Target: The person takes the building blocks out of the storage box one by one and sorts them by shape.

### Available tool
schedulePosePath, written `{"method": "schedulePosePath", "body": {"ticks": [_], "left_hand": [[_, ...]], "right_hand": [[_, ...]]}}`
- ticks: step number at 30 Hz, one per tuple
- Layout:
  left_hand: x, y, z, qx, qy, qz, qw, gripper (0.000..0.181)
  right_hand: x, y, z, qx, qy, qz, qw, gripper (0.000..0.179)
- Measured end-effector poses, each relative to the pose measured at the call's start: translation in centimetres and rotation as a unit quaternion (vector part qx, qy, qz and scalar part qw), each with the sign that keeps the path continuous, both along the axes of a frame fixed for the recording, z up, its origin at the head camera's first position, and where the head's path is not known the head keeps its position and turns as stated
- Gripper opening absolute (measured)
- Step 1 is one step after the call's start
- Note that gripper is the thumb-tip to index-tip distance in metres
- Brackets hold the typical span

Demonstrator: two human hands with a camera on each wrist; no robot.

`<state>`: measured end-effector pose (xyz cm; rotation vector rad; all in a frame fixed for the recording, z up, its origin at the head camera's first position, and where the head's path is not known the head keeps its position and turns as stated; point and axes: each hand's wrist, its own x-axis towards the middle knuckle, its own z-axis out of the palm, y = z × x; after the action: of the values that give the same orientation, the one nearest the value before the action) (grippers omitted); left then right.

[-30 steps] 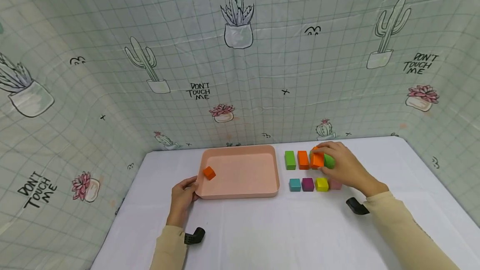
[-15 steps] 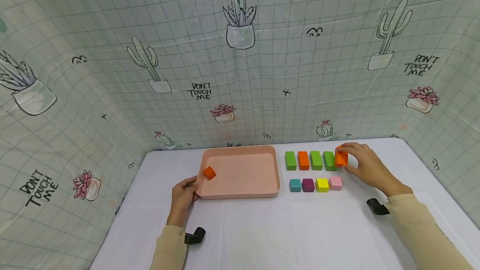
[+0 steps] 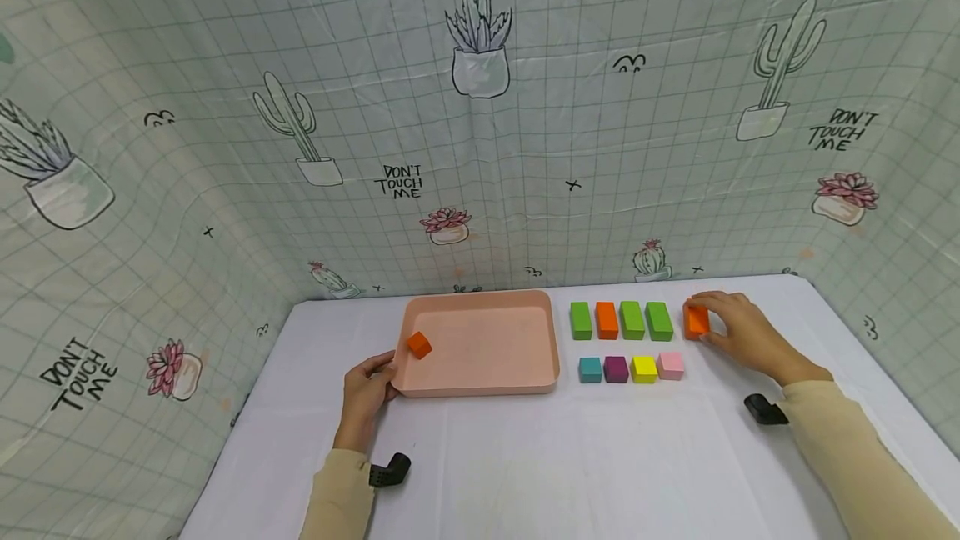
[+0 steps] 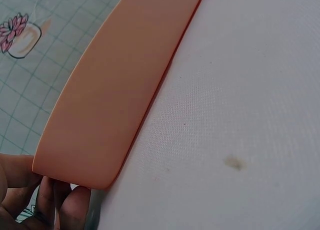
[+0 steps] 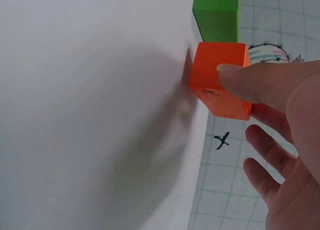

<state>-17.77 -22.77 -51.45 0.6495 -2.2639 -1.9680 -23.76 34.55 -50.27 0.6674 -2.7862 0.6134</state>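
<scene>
At the right end of the back row, my right hand (image 3: 744,335) pinches an orange block (image 3: 697,322) between thumb and fingers. The right wrist view shows the thumb on a face of this orange block (image 5: 220,64), low over the white surface, with the other fingers spread behind. A green block (image 3: 659,321) stands to its left, with a small gap. My left hand (image 3: 365,394) holds the front left corner of a shallow pink tray (image 3: 480,392). In the left wrist view its fingers (image 4: 75,210) curl against the tray's end wall (image 4: 105,104).
A small orange cube (image 3: 419,345) lies tilted in the tray's left part. Two more green blocks (image 3: 581,321) and an orange block (image 3: 607,321) continue the back row. In front stand teal (image 3: 590,370), purple (image 3: 616,369), yellow (image 3: 643,369) and pink (image 3: 671,366) cubes. Patterned cloth (image 3: 525,140) hangs behind.
My right hand has carried the orange block rightward, from over the green blocks to the row's right end, and lowered it. The left hand has stayed at the tray.
</scene>
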Motion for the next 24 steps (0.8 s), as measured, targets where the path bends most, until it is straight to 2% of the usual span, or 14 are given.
{"method": "schedulePosePath", "body": {"ticks": [7,12,19,24], "left_hand": [[-0.10,-0.06,-0.39,-0.003,0.009,0.000,1.0000,0.032],[-0.17,-0.05,-0.48,-0.005,0.011,0.001,0.9999,0.032],[-0.03,0.04,-0.16,-0.005,0.006,0.001,1.0000,0.032],[0.13,-0.01,0.04,-0.003,0.004,-0.003,1.0000,0.033]], "right_hand": [[-0.22,0.05,-0.16,0.010,-0.038,0.007,0.9992,0.055],[-0.43,0.18,-0.12,0.014,-0.047,0.015,0.9987,0.054],[-0.91,0.46,-0.12,0.009,-0.087,0.019,0.9960,0.055],[-0.97,0.30,0.11,0.009,-0.099,0.017,0.9949,0.057]]}}
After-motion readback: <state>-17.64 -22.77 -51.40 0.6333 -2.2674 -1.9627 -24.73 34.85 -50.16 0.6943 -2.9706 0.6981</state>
